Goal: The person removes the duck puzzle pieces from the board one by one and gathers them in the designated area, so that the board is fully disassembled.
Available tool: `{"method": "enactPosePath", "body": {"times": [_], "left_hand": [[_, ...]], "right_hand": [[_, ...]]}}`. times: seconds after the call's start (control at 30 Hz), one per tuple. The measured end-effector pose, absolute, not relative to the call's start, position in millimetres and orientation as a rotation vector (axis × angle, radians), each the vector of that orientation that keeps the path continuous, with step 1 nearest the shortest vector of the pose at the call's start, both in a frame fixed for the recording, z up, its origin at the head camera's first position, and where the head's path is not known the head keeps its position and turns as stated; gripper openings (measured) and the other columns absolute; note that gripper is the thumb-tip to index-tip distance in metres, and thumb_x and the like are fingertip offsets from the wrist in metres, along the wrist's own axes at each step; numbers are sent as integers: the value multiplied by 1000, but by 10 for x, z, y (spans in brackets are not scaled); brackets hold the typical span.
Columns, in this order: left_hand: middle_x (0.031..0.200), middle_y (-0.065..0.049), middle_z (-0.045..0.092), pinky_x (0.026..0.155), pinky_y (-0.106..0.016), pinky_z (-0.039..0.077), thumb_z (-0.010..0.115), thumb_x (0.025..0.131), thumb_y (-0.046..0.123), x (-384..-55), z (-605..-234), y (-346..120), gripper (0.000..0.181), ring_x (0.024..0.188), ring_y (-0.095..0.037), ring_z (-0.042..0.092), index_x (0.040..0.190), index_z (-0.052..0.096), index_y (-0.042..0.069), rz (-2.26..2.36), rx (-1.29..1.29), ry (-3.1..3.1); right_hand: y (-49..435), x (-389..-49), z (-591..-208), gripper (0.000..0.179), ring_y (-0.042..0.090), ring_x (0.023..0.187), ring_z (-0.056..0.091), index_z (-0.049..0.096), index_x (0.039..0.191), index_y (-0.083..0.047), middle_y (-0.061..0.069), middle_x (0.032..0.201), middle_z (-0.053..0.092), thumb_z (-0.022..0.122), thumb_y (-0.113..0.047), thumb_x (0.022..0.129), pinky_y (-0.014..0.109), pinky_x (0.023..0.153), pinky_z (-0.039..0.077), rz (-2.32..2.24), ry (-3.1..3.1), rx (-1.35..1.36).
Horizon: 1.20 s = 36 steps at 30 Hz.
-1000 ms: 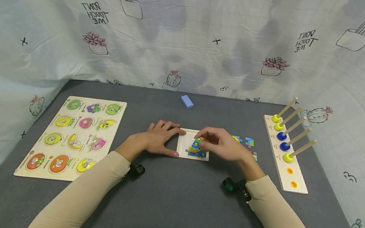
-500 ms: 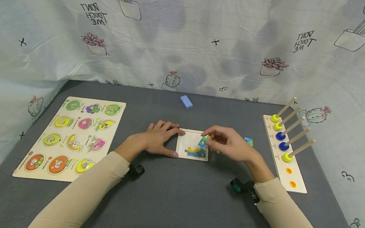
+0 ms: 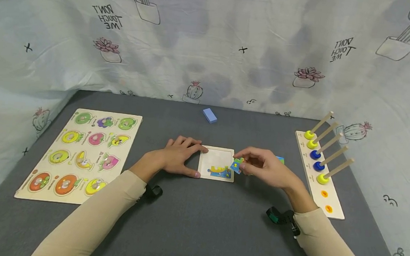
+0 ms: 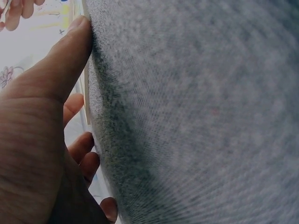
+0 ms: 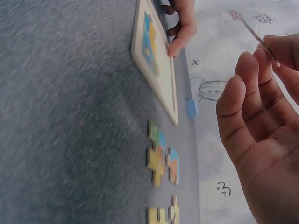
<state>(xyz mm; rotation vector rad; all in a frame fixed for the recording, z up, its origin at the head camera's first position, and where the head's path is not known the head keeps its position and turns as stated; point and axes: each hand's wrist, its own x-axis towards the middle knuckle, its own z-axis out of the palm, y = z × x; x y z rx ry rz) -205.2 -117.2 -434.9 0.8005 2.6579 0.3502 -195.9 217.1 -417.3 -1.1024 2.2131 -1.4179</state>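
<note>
My left hand (image 3: pixel 180 156) rests at the left side of a small square wooden puzzle tray (image 3: pixel 211 155), its fingers spread, thumb and index fingertip on the tray's edge. Blue and yellow puzzle pieces (image 3: pixel 221 172) lie joined along the tray's lower right. My right hand (image 3: pixel 267 168) pinches a green and blue puzzle piece (image 3: pixel 236 165) between thumb and fingers, just beyond the tray's right edge. From the right wrist that held piece (image 5: pixel 259 38) shows edge-on, raised off the table. The left wrist view shows my left thumb (image 4: pixel 74 46) against the tray's edge.
Several loose puzzle pieces (image 5: pixel 156 161) lie right of the tray, mostly hidden behind my right hand from above. A fruit puzzle board (image 3: pixel 55 167) lies left, a peg board (image 3: pixel 336 212) with yellow and blue rings right. A blue block (image 3: pixel 210 115) sits farther back.
My right hand has moved right with the pinched piece, from over the joined pieces to beyond the tray's right edge, turning the piece slightly. The left hand has stayed put.
</note>
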Motion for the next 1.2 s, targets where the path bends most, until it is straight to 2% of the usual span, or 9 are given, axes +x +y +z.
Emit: {"method": "enactPosePath", "body": {"times": [0.13, 0.33, 0.47, 0.8, 1.2], "left_hand": [[168, -3, 23, 106, -59, 27, 68, 88, 70, -2064, -4385, -1174, 83, 150, -35, 20, 157, 35, 39, 363, 800, 2657], [168, -4, 24, 105, -59, 27, 68, 87, 70, -2073, -4423, -1183, 83, 148, -36, 21, 157, 35, 39, 381, 802, 2662], [167, -6, 26, 103, -60, 28, 69, 86, 71, -2072, -4415, -1193, 84, 147, -38, 23, 156, 36, 37, 408, 821, 2665], [168, -4, 23, 103, -57, 27, 68, 86, 72, -2088, -4444, -1182, 85, 147, -36, 22, 157, 34, 41, 400, 809, 2660], [168, -4, 23, 104, -58, 28, 68, 87, 71, -2084, -4417, -1175, 85, 147, -36, 22, 158, 34, 39, 359, 804, 2665]], "right_hand": [[2230, -1937, -4205, 25, 25, 75, 63, 66, 128, -3, 9, 93, 65, 59, -2, 103, 38, 67, 55, -1411, 2208, -1077], [2298, -1895, -4224, 26, 32, 78, 64, 64, 128, 2, 9, 93, 67, 59, -4, 104, 41, 70, 57, -1405, 2179, -1053], [2350, -1877, -4257, 26, 29, 78, 65, 64, 129, 3, 10, 94, 67, 58, -3, 104, 41, 69, 56, -1403, 2173, -1049], [2488, -1874, -4398, 25, 24, 70, 62, 65, 127, 4, 11, 89, 65, 56, 0, 104, 37, 62, 54, -1404, 2149, -1077], [2546, -1869, -4508, 26, 13, 69, 60, 69, 129, -10, 2, 96, 68, 59, -8, 105, 29, 64, 52, -1192, 2302, -1097]]}}
